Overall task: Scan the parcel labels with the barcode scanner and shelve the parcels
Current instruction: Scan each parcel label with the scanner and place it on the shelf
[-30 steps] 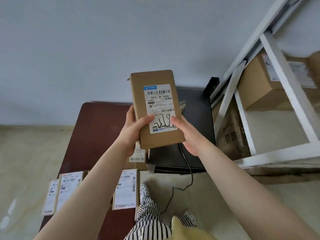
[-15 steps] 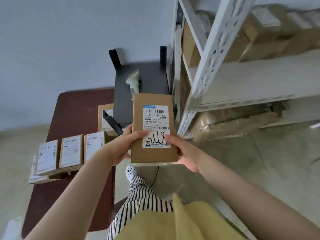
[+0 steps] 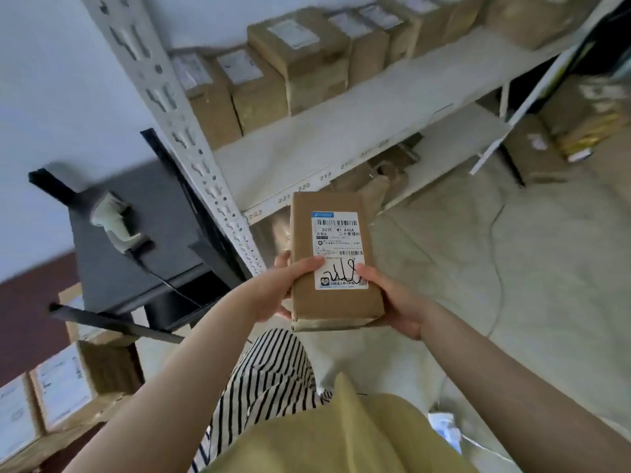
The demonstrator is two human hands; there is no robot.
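**Parcel held in both hands before the shelving**

Hands meet on a brown cardboard parcel [image 3: 333,261], raised in front of the person's chest with its white label [image 3: 339,249] facing up. The left hand [image 3: 283,288] grips the parcel's left edge, thumb laid across the lower part of the label, the other fingers hidden beneath. The right hand [image 3: 392,298] holds the right edge the same way, thumb tip touching the label beside a scrawled black mark, palm under the box. Both sets of fingers are closed around the parcel.

Beyond it stands a white metal shelf unit [image 3: 341,131]; a row of cardboard boxes [image 3: 297,59] lines the back of its upper board, and numbers run along that board's front edge. To the left, a pale barcode scanner [image 3: 114,221] rests on a dark grey counter [image 3: 143,268], its cable trailing off the near side. More labelled boxes [image 3: 65,387] sit at the lower left, somewhat blurred.
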